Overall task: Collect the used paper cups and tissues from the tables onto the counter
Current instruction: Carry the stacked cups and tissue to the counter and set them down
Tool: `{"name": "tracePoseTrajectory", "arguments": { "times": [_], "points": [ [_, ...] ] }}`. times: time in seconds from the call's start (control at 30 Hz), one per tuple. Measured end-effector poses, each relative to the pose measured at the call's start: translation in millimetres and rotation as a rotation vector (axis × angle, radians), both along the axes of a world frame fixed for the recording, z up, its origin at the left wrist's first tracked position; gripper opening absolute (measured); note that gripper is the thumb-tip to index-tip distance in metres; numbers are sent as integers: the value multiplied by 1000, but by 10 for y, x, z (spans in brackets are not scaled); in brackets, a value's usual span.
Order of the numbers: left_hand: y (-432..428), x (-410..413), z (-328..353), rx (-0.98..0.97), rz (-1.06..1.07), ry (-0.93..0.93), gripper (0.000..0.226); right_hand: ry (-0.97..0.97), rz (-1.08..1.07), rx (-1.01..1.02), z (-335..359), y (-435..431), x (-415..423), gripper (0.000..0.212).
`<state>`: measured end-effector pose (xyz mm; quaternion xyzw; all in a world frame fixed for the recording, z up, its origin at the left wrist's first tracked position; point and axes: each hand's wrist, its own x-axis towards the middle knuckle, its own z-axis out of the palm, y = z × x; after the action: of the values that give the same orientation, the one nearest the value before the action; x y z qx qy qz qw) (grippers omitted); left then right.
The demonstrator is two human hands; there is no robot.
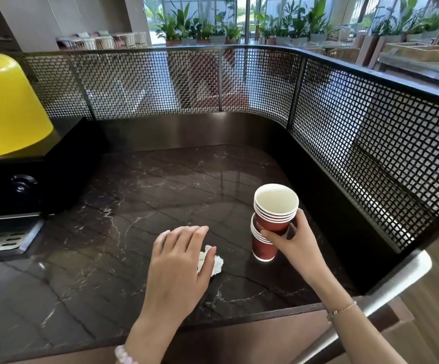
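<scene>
A stack of several red paper cups [269, 227] with white insides stands on the dark marble counter [139, 206], slightly tilted. My right hand [294, 240] grips the stack around its middle. A crumpled white tissue [214, 264] lies on the counter to the left of the cups. My left hand [179, 261] hovers palm down over the tissue with fingers spread, covering part of it; whether it touches the tissue I cannot tell.
A black metal mesh screen [370, 132] walls the counter at the back and right. A black machine [29, 177] with a yellow dome [5, 101] stands at the left, a drip tray [0, 240] below it. A steel rail [386, 292] runs at the lower right.
</scene>
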<state>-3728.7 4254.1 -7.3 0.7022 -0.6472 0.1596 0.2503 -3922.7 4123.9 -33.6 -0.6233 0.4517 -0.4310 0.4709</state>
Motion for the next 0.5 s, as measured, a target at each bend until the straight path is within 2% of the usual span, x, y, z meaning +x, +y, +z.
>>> {"name": "tracePoseTrajectory", "arguments": {
  "times": [0.3,0.5],
  "points": [
    [46,9,-12,30,13,13,41,32,-8,-1,-68,17,33,69],
    [50,12,-5,30,1,21,41,68,24,32,-121,6,-1,98]
  ]
}}
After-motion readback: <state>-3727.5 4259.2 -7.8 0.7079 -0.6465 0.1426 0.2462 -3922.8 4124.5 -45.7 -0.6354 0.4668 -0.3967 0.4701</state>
